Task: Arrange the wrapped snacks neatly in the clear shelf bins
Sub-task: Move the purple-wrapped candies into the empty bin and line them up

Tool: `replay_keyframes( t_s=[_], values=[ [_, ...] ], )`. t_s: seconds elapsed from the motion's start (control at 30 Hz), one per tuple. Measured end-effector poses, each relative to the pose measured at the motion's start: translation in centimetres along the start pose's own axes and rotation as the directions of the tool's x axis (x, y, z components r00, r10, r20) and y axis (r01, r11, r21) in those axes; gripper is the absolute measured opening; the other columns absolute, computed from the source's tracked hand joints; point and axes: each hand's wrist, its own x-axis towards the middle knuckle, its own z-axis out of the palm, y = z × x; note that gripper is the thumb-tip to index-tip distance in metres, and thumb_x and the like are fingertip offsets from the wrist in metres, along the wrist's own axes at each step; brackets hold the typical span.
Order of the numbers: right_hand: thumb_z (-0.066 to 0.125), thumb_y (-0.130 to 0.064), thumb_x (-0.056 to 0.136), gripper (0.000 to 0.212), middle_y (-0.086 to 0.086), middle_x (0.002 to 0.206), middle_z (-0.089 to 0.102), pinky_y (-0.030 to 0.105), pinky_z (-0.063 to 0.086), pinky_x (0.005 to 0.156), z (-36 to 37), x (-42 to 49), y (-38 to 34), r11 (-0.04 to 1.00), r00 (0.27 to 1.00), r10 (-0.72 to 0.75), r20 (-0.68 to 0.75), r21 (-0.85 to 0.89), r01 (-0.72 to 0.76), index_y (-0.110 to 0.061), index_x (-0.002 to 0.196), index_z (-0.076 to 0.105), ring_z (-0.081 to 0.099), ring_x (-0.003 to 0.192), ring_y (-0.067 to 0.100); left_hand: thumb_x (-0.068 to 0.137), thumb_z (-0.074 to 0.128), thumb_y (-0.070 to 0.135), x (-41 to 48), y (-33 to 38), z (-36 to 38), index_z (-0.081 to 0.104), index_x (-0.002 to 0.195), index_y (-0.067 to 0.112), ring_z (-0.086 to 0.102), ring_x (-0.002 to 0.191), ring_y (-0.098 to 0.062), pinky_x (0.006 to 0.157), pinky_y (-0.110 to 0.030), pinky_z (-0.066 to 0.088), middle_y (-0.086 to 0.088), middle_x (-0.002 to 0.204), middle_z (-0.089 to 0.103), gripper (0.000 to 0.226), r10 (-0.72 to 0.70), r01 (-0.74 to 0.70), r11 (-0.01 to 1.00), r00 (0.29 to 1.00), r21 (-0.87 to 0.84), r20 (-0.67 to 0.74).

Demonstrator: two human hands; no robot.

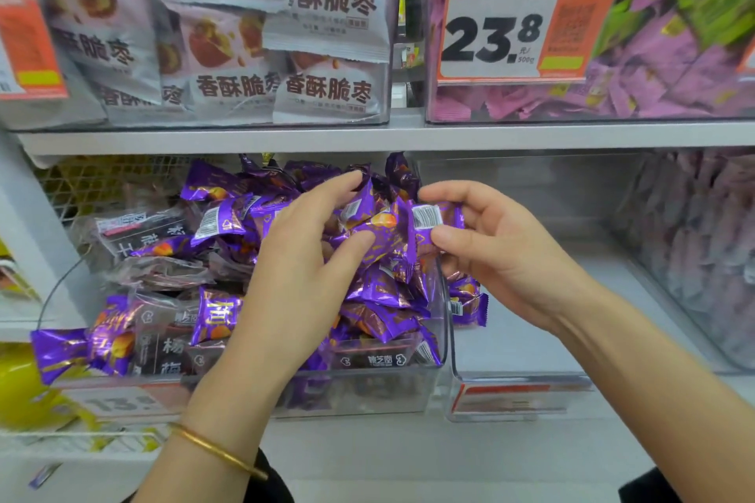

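"Purple foil snacks are heaping up in the clear bin on the lower shelf, aren't they?"

"Yes, and dark brown packets are lying among them toward the bin's left side."

"What is the left hand doing?"

"It is reaching over the heap near the bin's right wall. Its fingers and thumb are curling round the top snack, a purple one printed with orange."

"And the right hand?"

"Its fingers and thumb are pinching a barcoded snack, holding it over the bin's right wall, just beside the one in the left hand."

"Is anything straying?"

"A stray snack is hanging past the bin's front left corner. A second snack is sitting just beyond the right wall, seemingly inside the neighbouring bin."

"What is sitting on the upper shelf?"

"Pale jujube packets are standing toward its left edge. Pink wrappers are filling a bin toward its right edge, behind an orange price tag reading 23.8. A gold bangle is circling the left wrist."
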Motion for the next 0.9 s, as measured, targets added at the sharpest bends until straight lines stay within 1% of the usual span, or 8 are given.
replay_keyframes(
  t_s=[0.07, 0.23, 0.37, 0.47, 0.57, 0.7, 0.83, 0.9],
  values=[
    [0.066, -0.005, 0.070, 0.040, 0.003, 0.089, 0.065, 0.022, 0.052, 0.057, 0.1, -0.1, -0.3, 0.999, 0.999, -0.028, 0.029, -0.036, 0.029, -0.015, 0.108, 0.061, 0.062, 0.064, 0.010, 0.087, 0.060, 0.012, 0.0, 0.2, 0.1, 0.046, 0.126, 0.042, 0.046, 0.104, 0.014, 0.079, -0.008, 0.042, 0.024, 0.113, 0.051, 0.051, -0.008, 0.010, 0.998, 1.000, -0.069, 0.029],
    [0.074, -0.005, 0.070, 0.055, -0.012, 0.100, 0.062, 0.028, 0.056, 0.072, 0.0, -0.5, -0.8, 0.970, 0.990, -0.078, 0.120, -0.222, 0.103, -0.030, 0.117, 0.058, 0.061, 0.079, 0.010, 0.090, 0.054, 0.006, -0.1, 0.7, 0.3, 0.037, 0.131, 0.049, 0.037, 0.115, 0.021, 0.096, -0.017, 0.038, 0.029, 0.122, 0.043, 0.062, -0.004, 0.022, 0.988, 0.993, -0.152, 0.119],
    [0.069, -0.014, 0.073, 0.053, -0.008, 0.111, 0.057, 0.022, 0.053, 0.079, 0.0, -0.8, -1.0, 0.880, 0.973, -0.159, 0.167, -0.423, 0.217, -0.040, 0.117, 0.056, 0.058, 0.096, 0.003, 0.088, 0.058, 0.006, 0.1, 0.6, 0.5, 0.053, 0.120, 0.042, 0.050, 0.114, 0.005, 0.086, -0.015, 0.045, 0.019, 0.123, 0.054, 0.048, -0.022, 0.057, 0.957, 0.992, -0.284, 0.125],
    [0.070, -0.013, 0.072, 0.042, -0.008, 0.097, 0.057, 0.038, 0.056, 0.080, -0.1, -0.7, -0.9, 0.923, 0.982, -0.122, 0.142, -0.349, 0.165, -0.035, 0.107, 0.063, 0.060, 0.084, 0.012, 0.087, 0.061, 0.017, 0.0, 0.4, 0.8, 0.059, 0.112, 0.038, 0.056, 0.115, -0.011, 0.095, -0.035, 0.047, 0.014, 0.119, 0.060, 0.032, -0.109, 0.148, 0.884, 0.988, -0.444, 0.113],
    [0.072, -0.015, 0.071, 0.038, 0.009, 0.100, 0.055, 0.046, 0.054, 0.082, -0.4, -0.7, -0.5, 0.928, 0.985, -0.104, 0.136, -0.343, 0.145, -0.032, 0.103, 0.060, 0.060, 0.081, 0.023, 0.083, 0.058, 0.025, 0.0, 0.7, 1.1, 0.062, 0.110, 0.034, 0.057, 0.116, -0.017, 0.100, -0.046, 0.044, 0.006, 0.120, 0.062, 0.028, -0.175, 0.199, 0.820, 0.980, -0.537, 0.097],
    [0.067, -0.004, 0.074, 0.033, 0.004, 0.090, 0.060, 0.032, 0.055, 0.066, -0.8, -0.8, -0.5, 0.983, 0.990, -0.079, 0.120, -0.158, 0.098, -0.019, 0.097, 0.050, 0.064, 0.069, 0.024, 0.091, 0.056, 0.009, 0.2, 0.8, 1.3, 0.060, 0.110, 0.025, 0.065, 0.099, -0.010, 0.094, -0.039, 0.051, 0.002, 0.112, 0.066, 0.024, -0.225, 0.209, 0.785, 0.973, -0.584, 0.047],
    [0.064, -0.002, 0.075, 0.031, 0.011, 0.093, 0.061, 0.035, 0.057, 0.068, -0.8, -1.0, -0.7, 0.998, 0.994, -0.060, 0.095, 0.009, 0.059, -0.015, 0.095, 0.044, 0.065, 0.070, 0.030, 0.091, 0.052, 0.004, 0.2, 1.1, 1.4, 0.058, 0.105, 0.018, 0.068, 0.088, -0.012, 0.081, -0.028, 0.055, 0.003, 0.099, 0.070, 0.021, -0.184, 0.177, 0.784, 0.982, -0.595, 0.049],
    [0.074, 0.002, 0.071, 0.043, 0.014, 0.095, 0.060, 0.032, 0.057, 0.065, -0.9, -1.0, -0.9, 0.999, 0.994, -0.040, 0.102, 0.031, 0.037, -0.014, 0.095, 0.043, 0.065, 0.070, 0.027, 0.090, 0.052, 0.001, 0.1, 1.3, 1.5, 0.057, 0.104, 0.016, 0.068, 0.084, -0.009, 0.077, -0.023, 0.055, 0.008, 0.094, 0.070, 0.021, -0.148, 0.162, 0.794, 0.986, -0.586, 0.072]
  ],
)
